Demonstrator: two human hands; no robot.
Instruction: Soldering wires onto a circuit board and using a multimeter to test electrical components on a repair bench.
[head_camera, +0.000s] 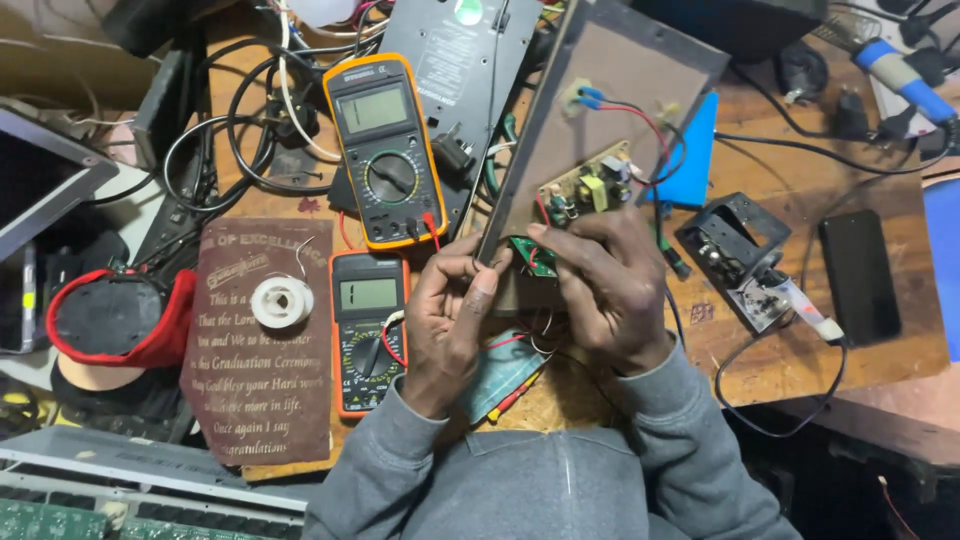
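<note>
My left hand (452, 318) and my right hand (605, 285) meet at the lower edge of a tilted grey-brown panel (600, 95). Between their fingertips sits a small green circuit board (533, 257), which both hands pinch. Just above it, a yellowish circuit board (590, 185) with several components lies on the panel, with red and blue wires (625, 105) running from it to a connector higher up. Thin wires hang below my hands. Grey sleeves cover both forearms.
A large yellow multimeter (385, 150) and a smaller orange multimeter (368, 330) lie left of my hands. A brown plaque (255, 400) carries a solder spool (282, 301). A black metal bracket (735, 245), a dark phone (858, 275), a blue sheet (695, 150) and tangled cables crowd the wooden bench.
</note>
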